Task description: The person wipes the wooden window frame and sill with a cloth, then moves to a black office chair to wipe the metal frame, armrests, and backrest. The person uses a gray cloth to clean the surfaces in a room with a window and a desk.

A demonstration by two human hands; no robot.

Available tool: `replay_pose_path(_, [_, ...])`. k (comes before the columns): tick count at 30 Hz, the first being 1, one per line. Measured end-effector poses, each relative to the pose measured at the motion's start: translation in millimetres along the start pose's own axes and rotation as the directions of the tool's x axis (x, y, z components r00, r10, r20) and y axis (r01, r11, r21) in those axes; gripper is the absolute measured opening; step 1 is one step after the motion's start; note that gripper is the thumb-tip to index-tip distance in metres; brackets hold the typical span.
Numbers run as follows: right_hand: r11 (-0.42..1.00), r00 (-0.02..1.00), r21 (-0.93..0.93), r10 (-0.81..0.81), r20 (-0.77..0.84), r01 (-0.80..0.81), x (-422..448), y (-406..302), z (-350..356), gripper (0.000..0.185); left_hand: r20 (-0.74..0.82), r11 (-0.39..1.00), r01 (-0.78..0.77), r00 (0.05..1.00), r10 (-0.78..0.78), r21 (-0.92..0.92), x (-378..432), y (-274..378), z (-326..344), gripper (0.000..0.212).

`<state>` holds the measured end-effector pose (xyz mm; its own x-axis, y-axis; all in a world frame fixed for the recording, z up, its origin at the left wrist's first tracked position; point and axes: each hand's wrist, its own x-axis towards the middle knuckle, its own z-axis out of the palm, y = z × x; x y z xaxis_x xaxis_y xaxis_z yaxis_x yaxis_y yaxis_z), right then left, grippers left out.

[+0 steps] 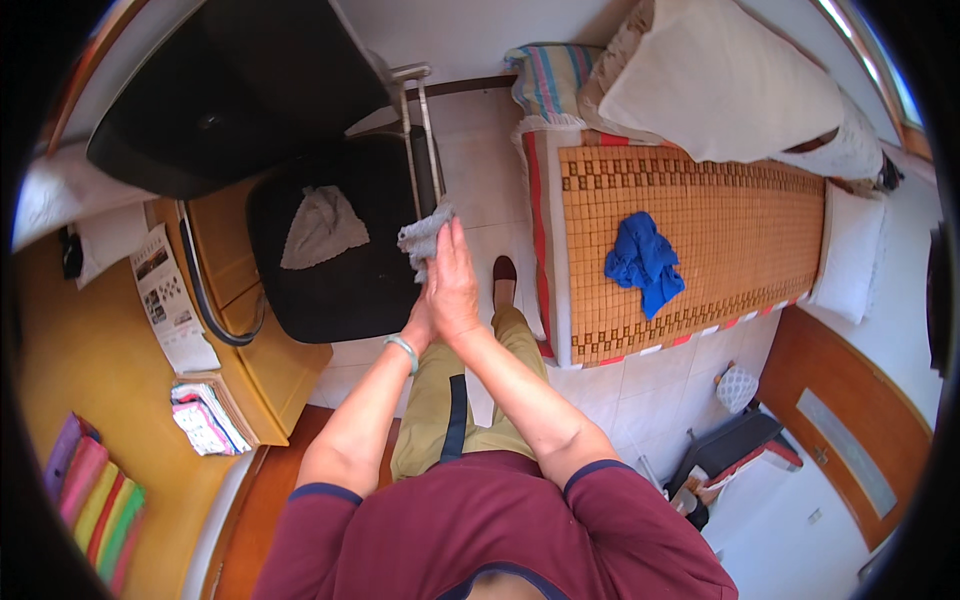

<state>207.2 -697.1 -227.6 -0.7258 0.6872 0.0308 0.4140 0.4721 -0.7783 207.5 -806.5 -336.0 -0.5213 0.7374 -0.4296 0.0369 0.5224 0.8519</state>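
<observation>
A crumpled grey cloth (426, 234) is pressed between my two palms, sticking out past the fingertips. My right hand (454, 289) lies nearest the camera with its fingers straight and together. Behind it, my left hand (421, 321) is mostly hidden; a pale green bangle (403, 354) circles that wrist. Both hands are above the right edge of a black chair seat (322, 307). Another grey cloth (326, 229), roughly triangular and with a scalloped edge, is spread on this seat.
The chair's black backrest (247, 90) and metal armrest (424, 142) rise ahead. At right, a bed with a bamboo mat (735, 247) holds a rumpled blue cloth (643, 262) and a large pale cushion (720, 75). Left stands a yellow wooden desk (97, 330) with a stacked pile (210, 416).
</observation>
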Motion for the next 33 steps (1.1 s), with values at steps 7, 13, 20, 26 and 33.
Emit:
replay_pose_path(7, [0.990,0.988,-0.009,0.137,-0.068,-0.138,14,-4,14,0.056,0.176,0.936,0.273,0.955,-0.237,-0.223,0,14,-11,0.064])
replay_pose_path(13, [0.961,0.959,0.022,0.274,0.071,-0.276,111,-2,39,0.047,0.084,0.850,0.503,0.864,-0.496,-0.158,18,86,-29,0.041])
replay_pose_path(20, [0.972,0.969,0.018,0.233,0.087,-0.235,236,11,68,0.026,0.162,0.798,0.572,0.820,-0.549,-0.191,24,69,-24,0.025])
replay_pose_path(26, [0.985,0.984,-0.070,0.162,0.081,-0.156,244,11,67,0.023,0.185,0.790,0.593,0.803,-0.567,-0.153,27,66,-21,0.034])
replay_pose_path(33, [0.991,0.976,-0.126,0.073,0.207,-0.048,241,26,58,0.025,0.229,0.796,0.602,0.786,-0.575,-0.066,24,85,-33,0.042])
